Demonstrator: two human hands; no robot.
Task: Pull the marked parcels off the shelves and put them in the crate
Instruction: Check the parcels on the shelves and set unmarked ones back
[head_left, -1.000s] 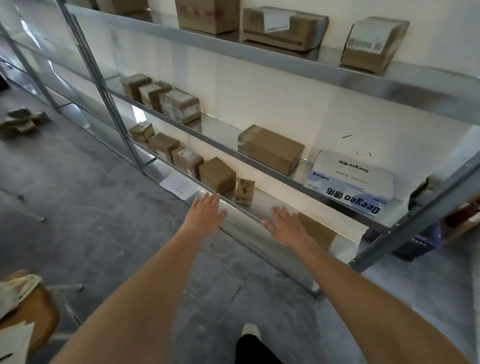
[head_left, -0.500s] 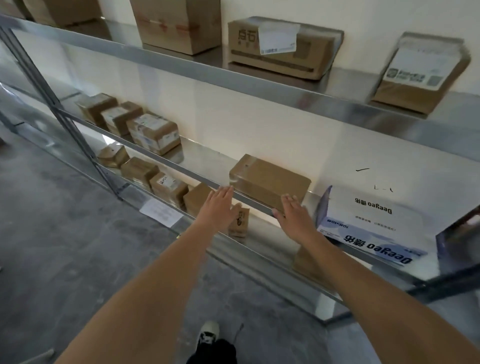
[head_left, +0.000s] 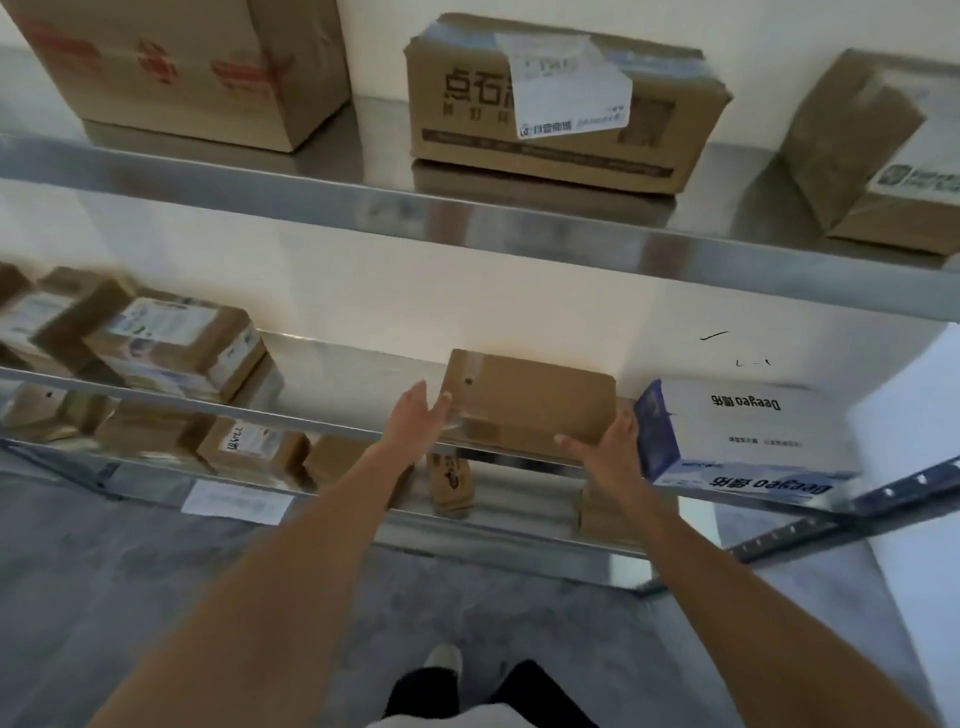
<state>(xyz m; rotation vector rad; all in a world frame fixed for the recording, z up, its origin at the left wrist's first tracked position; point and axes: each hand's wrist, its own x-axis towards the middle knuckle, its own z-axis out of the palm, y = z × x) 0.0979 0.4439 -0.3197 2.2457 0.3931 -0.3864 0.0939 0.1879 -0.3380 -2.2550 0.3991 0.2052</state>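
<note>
Middle shelf (head_left: 332, 423): flat brown parcel (head_left: 530, 402) lying near the front edge, dark dot on its top near the left corner; left hand (head_left: 415, 421) at its left end, fingers straight and together, touching the side; right hand (head_left: 605, 447) at its right front corner, thumb stretched along the front edge, fingers curled round the right end; white-and-blue carton (head_left: 748, 436) just beside on the right, print upside down; cluster of labelled small boxes (head_left: 176, 343) further left, blurred.
Top shelf (head_left: 467, 218): large box with red marks (head_left: 187, 62), cut off at the top; printed box with a white label (head_left: 566, 104); tilted box (head_left: 878, 150) at the right, cut off by the frame edge.
Bottom shelf (head_left: 498, 535): small boxes, partly hidden behind the middle shelf's edge and the forearms; white paper sheet (head_left: 236, 501) on its front lip.
Below: grey floor (head_left: 130, 597); one shoe (head_left: 441, 660); crate not seen; label text too blurred to read.
</note>
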